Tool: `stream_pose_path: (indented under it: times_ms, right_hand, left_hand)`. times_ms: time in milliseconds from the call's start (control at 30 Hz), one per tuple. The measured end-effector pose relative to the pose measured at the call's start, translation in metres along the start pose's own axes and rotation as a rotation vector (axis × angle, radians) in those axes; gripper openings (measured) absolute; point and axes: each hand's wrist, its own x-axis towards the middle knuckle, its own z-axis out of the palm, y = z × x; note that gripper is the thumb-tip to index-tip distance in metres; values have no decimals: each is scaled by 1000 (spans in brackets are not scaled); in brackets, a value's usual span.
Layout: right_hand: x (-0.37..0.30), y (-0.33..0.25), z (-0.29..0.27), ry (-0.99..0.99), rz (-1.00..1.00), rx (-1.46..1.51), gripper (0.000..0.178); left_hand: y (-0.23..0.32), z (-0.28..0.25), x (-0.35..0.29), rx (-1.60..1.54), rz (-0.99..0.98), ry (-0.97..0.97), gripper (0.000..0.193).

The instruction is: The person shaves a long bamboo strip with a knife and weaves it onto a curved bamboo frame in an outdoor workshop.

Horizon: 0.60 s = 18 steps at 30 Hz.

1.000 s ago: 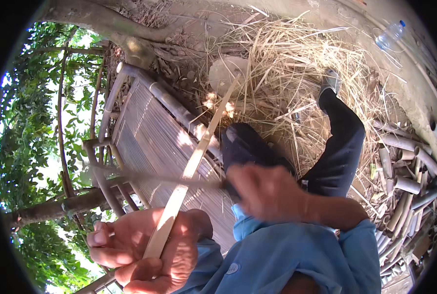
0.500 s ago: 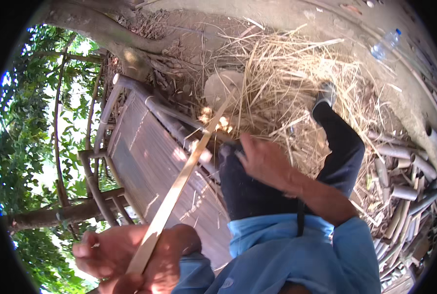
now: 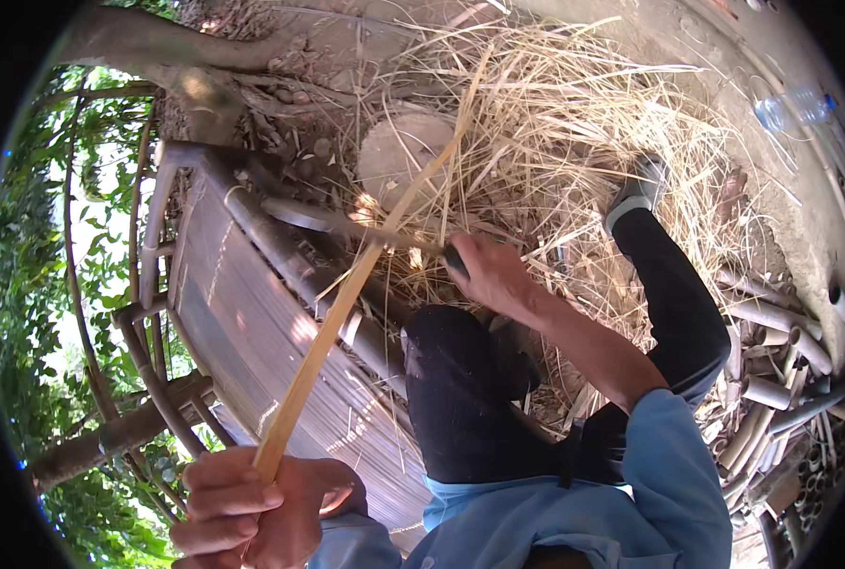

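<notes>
My left hand (image 3: 256,512), at the lower left, is closed around the near end of a long, flat, pale strip (image 3: 320,343) that looks like bamboo. The strip slants up and away to the right, its far end over the scattered shavings. My right hand (image 3: 491,273) grips the dark handle of a knife (image 3: 313,218) in front of my bent knee. Its long, partly blurred blade points left and crosses the strip near the middle; whether the edge touches the strip, I cannot tell.
A slatted bamboo bench (image 3: 252,313) stands on the left. Beyond it is a round stump (image 3: 403,156), with a heap of straw-like shavings (image 3: 574,123) beside my shoe. Cut bamboo tubes (image 3: 773,389) lie piled at right, and a plastic bottle (image 3: 794,111) lies at far right.
My left fingers have closed around the strip, which lay across the opened palm before. My right hand has moved forward, and the knife blade now shows across the strip. The view has shifted slightly.
</notes>
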Motion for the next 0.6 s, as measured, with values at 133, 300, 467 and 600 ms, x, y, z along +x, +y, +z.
stream_pose_path:
  times_ms: [133,300,467,600]
  right_hand:
    - [-8,78,-4,-242,811,159,35]
    - [11,109,-70,-195,699,-54,35]
    - [61,101,-153,-598,693,-450,32]
    - [72,76,-181,-568,515,-471,29]
  left_hand:
    - [-11,-7,18,67,-23,-6,68]
    - [-8,-52,41,-89,-154,-170,42]
    - [18,-103,69,128,112,183,50]
    - [54,-159,84,252,77,164,43]
